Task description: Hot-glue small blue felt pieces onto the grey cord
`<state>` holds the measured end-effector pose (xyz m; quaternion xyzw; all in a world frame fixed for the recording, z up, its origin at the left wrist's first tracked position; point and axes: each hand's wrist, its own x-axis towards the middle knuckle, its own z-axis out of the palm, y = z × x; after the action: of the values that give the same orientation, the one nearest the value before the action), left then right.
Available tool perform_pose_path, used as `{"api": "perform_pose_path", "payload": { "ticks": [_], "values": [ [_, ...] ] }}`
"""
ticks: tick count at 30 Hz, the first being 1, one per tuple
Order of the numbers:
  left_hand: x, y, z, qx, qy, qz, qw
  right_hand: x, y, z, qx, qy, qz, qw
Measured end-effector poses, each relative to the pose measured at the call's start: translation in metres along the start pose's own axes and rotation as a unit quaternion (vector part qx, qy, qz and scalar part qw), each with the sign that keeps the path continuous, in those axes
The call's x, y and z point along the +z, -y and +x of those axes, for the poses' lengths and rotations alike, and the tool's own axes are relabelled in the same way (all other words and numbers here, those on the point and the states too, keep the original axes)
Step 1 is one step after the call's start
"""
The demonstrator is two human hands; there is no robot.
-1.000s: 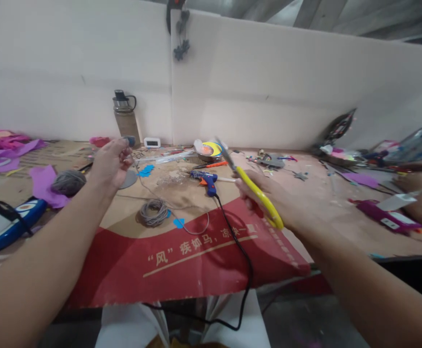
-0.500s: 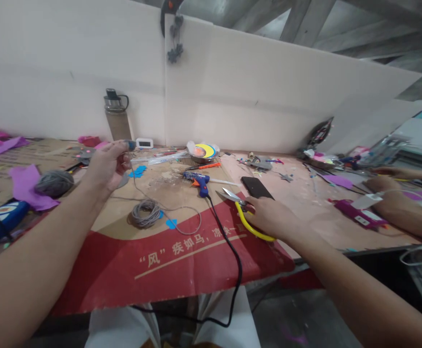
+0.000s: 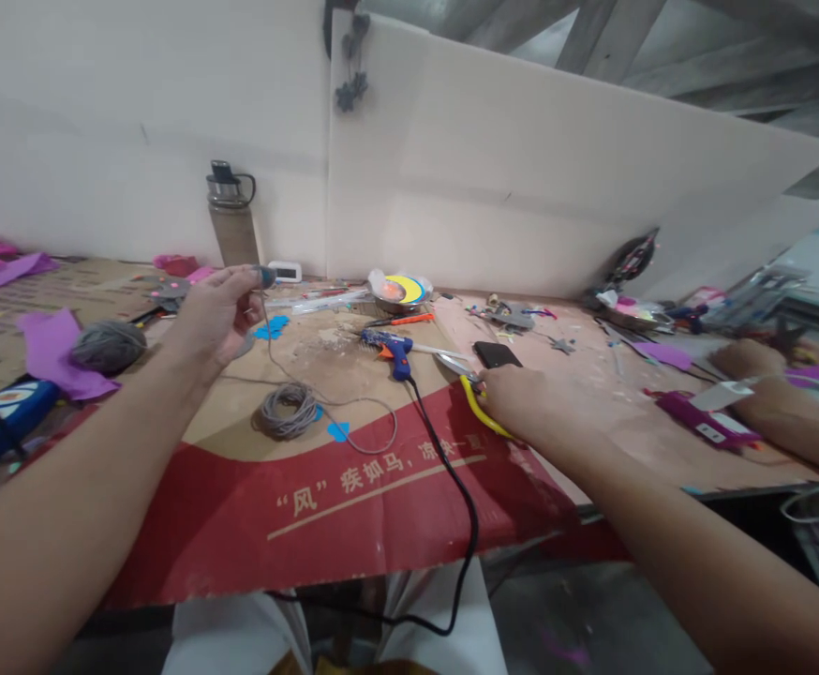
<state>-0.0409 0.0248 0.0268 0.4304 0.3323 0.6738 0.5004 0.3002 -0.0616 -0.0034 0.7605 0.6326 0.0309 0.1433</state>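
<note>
My left hand (image 3: 216,314) is raised above the cardboard, its fingers pinched on a small dark grey piece (image 3: 267,276) whose kind I cannot make out. Thin grey cord (image 3: 271,352) hangs from this hand down towards a loose coil of cord (image 3: 287,412) on the cardboard. Low over the table, my right hand (image 3: 518,394) is closed on yellow-handled scissors (image 3: 481,410); their blades point left, close to a blue hot glue gun (image 3: 396,354). Just behind the right hand lies a black phone (image 3: 498,354), partly covered by it.
Blue cut shapes (image 3: 339,431), a grey yarn ball (image 3: 109,347) and purple felt (image 3: 54,352) lie around. A bottle (image 3: 232,220) and a metal bowl (image 3: 409,305) stand at the back. The glue gun's black cable (image 3: 462,497) crosses the front edge. Another person's hand (image 3: 751,361) is at right.
The scissors' blades, spread earlier, now look closer together, and my right hand has shifted slightly up towards the phone. My left hand keeps its pinch. The whole view has shifted slightly.
</note>
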Motion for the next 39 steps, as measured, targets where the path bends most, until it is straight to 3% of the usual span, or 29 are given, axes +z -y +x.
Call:
{"api": "perform_pose_path", "payload": {
  "ticks": [5, 9, 14, 21, 26, 28, 31, 35, 39],
  "values": [
    [0.001, 0.001, -0.002, 0.009, 0.008, 0.006, 1.000, -0.012, 0.013, 0.011, -0.011, -0.025, 0.007, 1.000],
    [-0.002, 0.004, -0.002, 0.015, 0.033, 0.026, 0.999, -0.003, 0.007, 0.003, -0.028, -0.029, 0.027, 0.999],
    [-0.003, 0.007, -0.002, 0.007, 0.032, 0.014, 0.999, 0.008, -0.003, -0.006, 0.006, -0.035, 0.045, 0.998],
    [0.001, 0.010, -0.004, 0.010, 0.037, 0.028, 0.999, 0.008, 0.014, 0.017, 0.023, -0.038, 0.069, 0.997],
    [0.001, 0.016, -0.006, 0.016, 0.055, 0.044, 0.997, -0.006, 0.026, 0.026, -0.026, -0.025, 0.049, 0.998],
    [0.001, 0.018, -0.007, 0.010, 0.066, 0.047, 0.997, -0.018, 0.030, 0.023, -0.047, -0.054, 0.003, 0.997],
    [0.004, 0.018, -0.010, 0.002, 0.077, 0.049, 0.996, -0.031, 0.043, 0.019, -0.076, -0.142, 0.025, 0.987],
    [0.010, 0.017, -0.017, 0.032, 0.072, 0.065, 0.995, -0.025, 0.077, 0.029, -0.134, -0.090, 0.140, 0.977],
    [0.015, 0.019, -0.021, 0.080, 0.051, 0.125, 0.988, -0.005, 0.102, 0.050, -0.099, -0.098, 0.218, 0.966]
  ]
}}
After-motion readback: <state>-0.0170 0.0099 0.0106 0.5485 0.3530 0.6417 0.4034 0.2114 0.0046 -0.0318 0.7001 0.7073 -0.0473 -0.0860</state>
